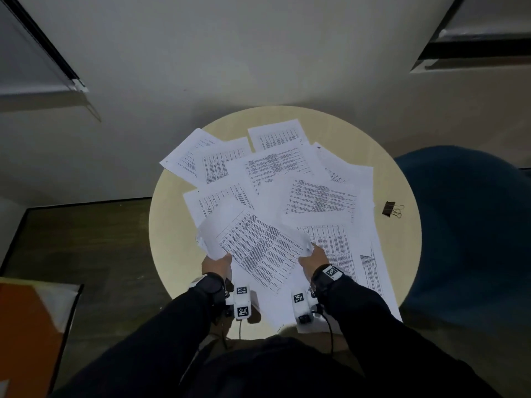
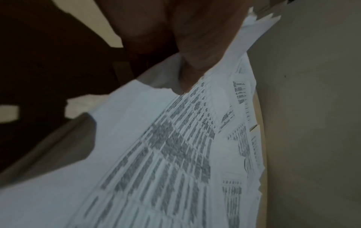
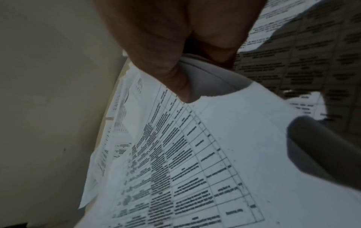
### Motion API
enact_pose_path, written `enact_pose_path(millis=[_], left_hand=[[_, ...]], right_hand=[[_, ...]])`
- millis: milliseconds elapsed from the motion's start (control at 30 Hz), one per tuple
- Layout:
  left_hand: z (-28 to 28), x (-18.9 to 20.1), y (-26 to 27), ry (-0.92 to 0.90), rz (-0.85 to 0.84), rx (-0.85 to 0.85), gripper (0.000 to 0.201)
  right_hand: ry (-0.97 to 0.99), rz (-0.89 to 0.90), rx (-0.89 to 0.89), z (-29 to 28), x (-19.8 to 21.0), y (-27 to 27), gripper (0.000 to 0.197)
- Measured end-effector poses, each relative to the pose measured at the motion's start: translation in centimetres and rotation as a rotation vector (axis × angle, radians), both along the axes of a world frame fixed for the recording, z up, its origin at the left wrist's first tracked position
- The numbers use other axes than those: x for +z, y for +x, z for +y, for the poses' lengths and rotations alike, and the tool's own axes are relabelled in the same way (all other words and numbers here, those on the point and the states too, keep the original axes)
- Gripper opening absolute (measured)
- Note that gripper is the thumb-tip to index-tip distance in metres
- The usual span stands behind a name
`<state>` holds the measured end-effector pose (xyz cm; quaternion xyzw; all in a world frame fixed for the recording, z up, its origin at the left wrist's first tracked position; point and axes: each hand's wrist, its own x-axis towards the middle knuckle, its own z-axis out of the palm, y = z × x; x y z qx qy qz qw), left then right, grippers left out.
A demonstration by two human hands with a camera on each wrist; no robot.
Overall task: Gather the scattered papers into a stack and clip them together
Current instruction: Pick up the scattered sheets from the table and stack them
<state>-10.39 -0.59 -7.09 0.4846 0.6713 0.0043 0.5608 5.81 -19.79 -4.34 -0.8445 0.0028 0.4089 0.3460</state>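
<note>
Several printed sheets (image 1: 275,170) lie scattered and overlapping on a round beige table (image 1: 169,214). A small bundle of sheets (image 1: 258,248) is lifted above the near part of the table. My left hand (image 1: 219,261) pinches its left corner and my right hand (image 1: 311,255) pinches its right corner. In the left wrist view my thumb (image 2: 197,50) presses on the top sheet (image 2: 156,154). The right wrist view shows my thumb (image 3: 162,50) on the printed table of the same bundle (image 3: 195,154). A black binder clip (image 1: 391,209) lies on the table's right side, apart from both hands.
A dark blue chair (image 1: 465,225) stands close to the table's right edge. Dark floor (image 1: 86,248) and an orange object (image 1: 26,326) are at the left. A pale wall (image 1: 258,53) rises behind the table.
</note>
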Motion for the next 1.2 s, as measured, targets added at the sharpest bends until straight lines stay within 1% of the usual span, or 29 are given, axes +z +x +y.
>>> enact_pose_path(millis=[100,133,200,233,300,367,400,433,467,500,567,600,633,667,700,733,767,800,833,900,933,967,1000,1033,1100,1200], left_hand=[[1.9,0.7,-0.8,0.14,-0.064,0.013,0.054],[2.9,1.0,-1.1,0.172,-0.091,0.007,0.054],[5.1,1.5,-1.5,0.163,-0.134,-0.056,0.042],[6.2,1.7,-1.6,0.14,-0.157,-0.103,0.037],[7.7,1.7,-1.6,0.111,-0.15,-0.241,0.035],[8.2,1.5,-1.4,0.084,-0.038,-0.462,0.037],[8.3,1.3,-1.3,0.072,0.027,-0.55,0.035],[8.2,1.0,-1.2,0.045,0.061,-0.615,0.031],[8.0,0.9,-1.0,0.021,0.072,-0.641,0.03],[7.8,0.5,-0.8,0.006,0.067,-0.649,0.034],[7.0,0.0,0.1,0.009,0.038,-0.666,0.058],[6.5,-0.1,0.6,0.028,0.034,-0.684,0.06],[6.1,-0.4,1.2,0.055,0.045,-0.706,0.057],[5.5,-0.2,1.7,0.088,0.061,-0.715,0.052],[5.3,-0.4,2.1,0.123,0.087,-0.713,0.049],[5.0,-0.3,2.4,0.144,0.115,-0.704,0.049],[4.9,-0.1,2.5,0.155,0.134,-0.69,0.05],[4.9,0.1,2.4,0.151,0.141,-0.679,0.051],[5.1,-0.1,2.0,0.151,0.129,-0.666,0.053],[5.7,0.1,1.2,0.114,0.055,-0.623,0.069],[5.8,0.5,0.9,0.094,0.009,-0.621,0.077],[5.9,0.8,0.6,0.085,-0.032,-0.644,0.081],[5.8,0.9,0.5,0.07,-0.064,-0.664,0.077],[5.7,1.2,0.5,0.059,-0.084,-0.673,0.068],[4.9,2.6,0.8,0.053,-0.15,-0.605,0.052],[3.9,5.3,2.0,0.07,-0.349,-0.426,0.048]], right_hand=[[0.02,-0.007,0.028,-0.6,0.5,0.9,0.042],[0.03,-0.004,0.025,-1.0,0.6,1.5,0.043],[0.043,0.012,0.03,-1.8,1.2,2.7,0.042],[0.053,0.02,0.03,-2.1,1.9,3.2,0.038],[0.056,0.036,0.04,-2.9,2.6,4.2,0.024],[0.054,0.093,0.054,-3.4,2.7,5.0,0.017],[0.037,0.117,0.062,-3.3,2.7,5.2,0.019],[0.033,0.132,0.068,-3.2,2.7,5.2,0.025],[0.049,0.142,0.061,-3.2,2.7,5.2,0.033],[0.074,0.154,0.037,-3.0,2.8,5.0,0.038],[0.161,0.15,-0.014,-2.3,2.1,4.2,0.042],[0.183,0.134,-0.056,-2.1,1.0,3.9,0.055],[0.195,0.117,-0.091,-2.3,-1.2,3.9,0.082],[0.201,0.091,-0.093,-3.1,-5.2,4.3,0.106],[0.194,0.05,-0.098,-3.6,-8.4,4.5,0.119],[0.206,0.05,-0.12,-3.8,-10.2,4.6,0.123],[0.206,0.081,-0.144,-3.6,-9.1,4.3,0.119],[0.197,0.089,-0.19,-2.7,-4.3,3.4,0.104],[0.156,0.096,-0.219,-2.5,-1.6,2.9,0.081],[0.119,0.162,-0.178,-3.4,-0.3,3.0,0.032],[0.1,0.197,-0.148,-3.7,0.2,3.2,0.018],[0.085,0.186,-0.117,-4.1,0.2,3.3,0.022],[0.075,0.167,-0.086,-4.2,0.3,3.3,0.025],[0.074,0.145,-0.061,-4.2,0.4,3.5,0.02],[0.118,0.097,-0.065,-3.8,0.8,3.7,0.003],[0.246,0.019,-0.135,-3.2,2.8,4.3,0.026]])
